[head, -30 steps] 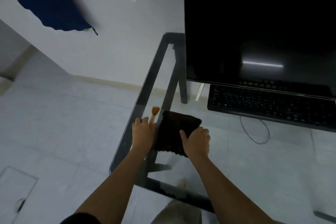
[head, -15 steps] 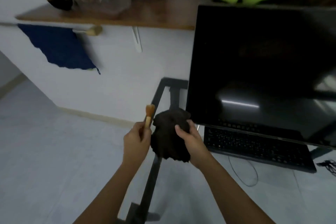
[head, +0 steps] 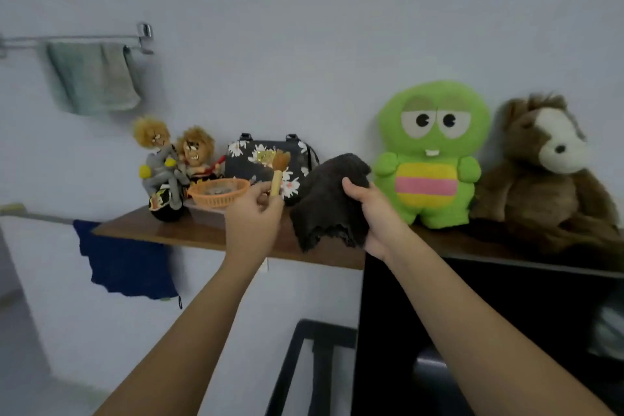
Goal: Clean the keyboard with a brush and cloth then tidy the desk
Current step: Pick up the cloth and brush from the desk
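Observation:
My left hand (head: 254, 218) pinches a small wooden brush (head: 279, 172) upright, bristles up, in front of the wooden shelf (head: 189, 235). Beside it my right hand (head: 374, 216) grips a dark brown cloth (head: 329, 203), which hangs bunched just above the shelf's front edge. Both hands are raised to shelf height. The keyboard is out of view. Only the top edge of the black monitor (head: 472, 331) and a corner of the desk frame (head: 314, 348) show below.
On the shelf stand an orange basket (head: 217, 192) on a clear box, two dolls on a toy motorbike (head: 169, 172), a floral black bag (head: 266, 162), a green plush (head: 430, 152) and a brown plush (head: 547, 172). A towel (head: 93, 78) hangs on a wall rail; a blue cloth (head: 125, 263) hangs below the shelf.
Both hands lifted the brush and cloth off the glass desk and raised them to the shelf. My view tilted up from the keyboard to the shelf.

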